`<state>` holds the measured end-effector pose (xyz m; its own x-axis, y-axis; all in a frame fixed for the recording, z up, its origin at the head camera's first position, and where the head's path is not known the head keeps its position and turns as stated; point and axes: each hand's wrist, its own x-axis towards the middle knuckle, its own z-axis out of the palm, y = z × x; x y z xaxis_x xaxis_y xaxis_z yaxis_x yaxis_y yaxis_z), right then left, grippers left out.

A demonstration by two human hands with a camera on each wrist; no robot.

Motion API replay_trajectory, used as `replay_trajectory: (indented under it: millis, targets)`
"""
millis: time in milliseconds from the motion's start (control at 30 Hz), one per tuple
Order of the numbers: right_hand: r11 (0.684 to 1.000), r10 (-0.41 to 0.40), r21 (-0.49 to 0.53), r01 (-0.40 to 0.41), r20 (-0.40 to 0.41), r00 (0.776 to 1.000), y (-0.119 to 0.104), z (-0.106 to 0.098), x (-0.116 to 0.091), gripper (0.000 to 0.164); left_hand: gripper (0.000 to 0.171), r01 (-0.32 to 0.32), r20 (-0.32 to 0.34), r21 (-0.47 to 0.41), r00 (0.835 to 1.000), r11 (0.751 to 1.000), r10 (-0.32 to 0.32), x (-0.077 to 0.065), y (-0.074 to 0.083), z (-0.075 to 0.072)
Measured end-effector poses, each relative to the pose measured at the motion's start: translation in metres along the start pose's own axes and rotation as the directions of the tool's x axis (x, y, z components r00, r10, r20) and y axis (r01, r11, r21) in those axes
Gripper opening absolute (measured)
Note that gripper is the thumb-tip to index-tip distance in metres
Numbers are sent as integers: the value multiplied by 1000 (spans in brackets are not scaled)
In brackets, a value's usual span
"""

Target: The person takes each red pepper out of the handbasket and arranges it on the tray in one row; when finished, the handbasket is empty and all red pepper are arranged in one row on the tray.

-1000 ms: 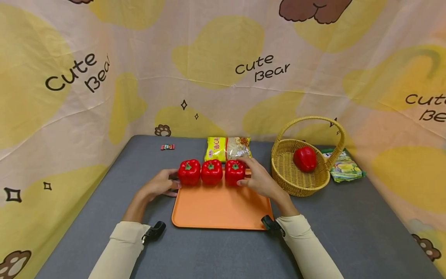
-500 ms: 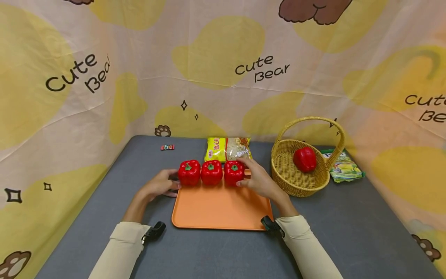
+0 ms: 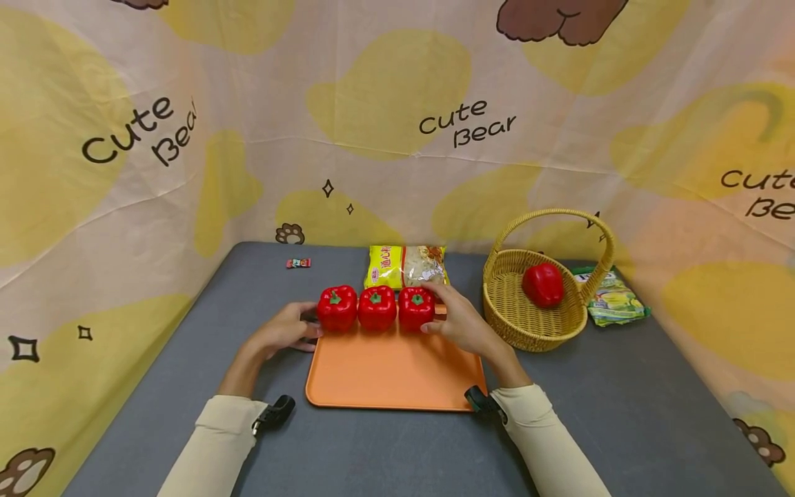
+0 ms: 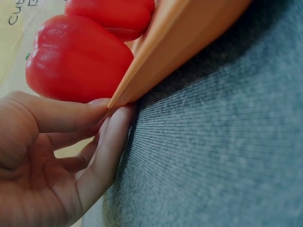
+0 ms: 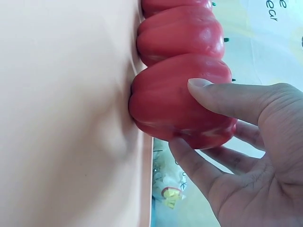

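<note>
Three red bell peppers stand in a row along the far edge of an orange tray (image 3: 395, 376). My left hand (image 3: 281, 331) pinches the tray's left rim between thumb and fingers, beside the leftmost bell pepper (image 3: 337, 316). The middle bell pepper (image 3: 377, 317) stands close to that one. At the row's right end, my right hand (image 3: 464, 323) grips the rightmost bell pepper (image 3: 413, 316). In the right wrist view, its thumb lies on one side of this bell pepper (image 5: 175, 104) and the fingers on the other.
A wicker basket (image 3: 535, 338) with a tall handle stands right of the tray, holding another red bell pepper (image 3: 544, 285). Behind it lies a green packet (image 3: 615, 304). A yellow food bag (image 3: 386, 266) lies behind the tray, and a small red packet (image 3: 299, 263) at back left.
The rightmost bell pepper has shifted slightly left toward the middle one, with my right hand on it. My left hand has stayed at the tray's rim.
</note>
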<state>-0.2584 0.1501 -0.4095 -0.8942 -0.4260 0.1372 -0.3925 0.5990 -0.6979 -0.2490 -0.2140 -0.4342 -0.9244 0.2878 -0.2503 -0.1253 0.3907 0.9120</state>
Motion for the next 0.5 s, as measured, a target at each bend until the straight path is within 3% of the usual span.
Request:
replay_trajectory:
  millis: [500]
  targets:
    - [1000,-1,-16,1,-5,1000,0,0,0,83,66,-6,3,-16,1000,1000,6,1,-1,0]
